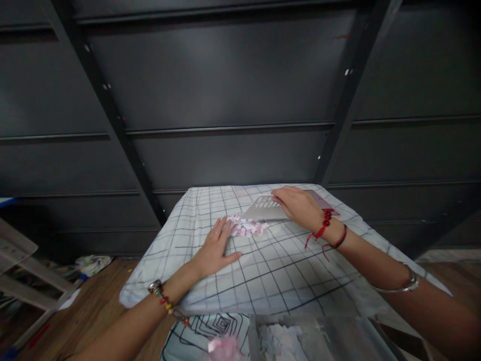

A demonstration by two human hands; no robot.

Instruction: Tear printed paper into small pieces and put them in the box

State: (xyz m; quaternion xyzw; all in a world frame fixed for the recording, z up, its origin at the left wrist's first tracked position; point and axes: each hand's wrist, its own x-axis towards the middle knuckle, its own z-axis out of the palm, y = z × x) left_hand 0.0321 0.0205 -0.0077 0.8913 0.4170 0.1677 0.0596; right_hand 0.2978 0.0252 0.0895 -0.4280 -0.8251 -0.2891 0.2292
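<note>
My left hand [216, 250] lies flat on the white checked cloth [270, 276], its fingers stretched out and the thumb apart. Its fingertips touch or nearly touch a small heap of pink and white scraps [248, 228]. My right hand [296, 203] is closed on the upper edge of a pale grey flat panel with rows of slots [259, 209]. The panel is tilted, and its lower edge reaches down to the scraps. Behind my right wrist lies a flat pinkish thing with a red edge [325, 203], partly hidden.
Close to me stands a grey plastic bin [319, 336] with pale scraps in it. Left of it, a pink bundle [224, 348] rests on a patterned cloth [199, 331]. Dark metal panels [225, 80] rise behind the table. A wooden rack [33, 276] stands on the left.
</note>
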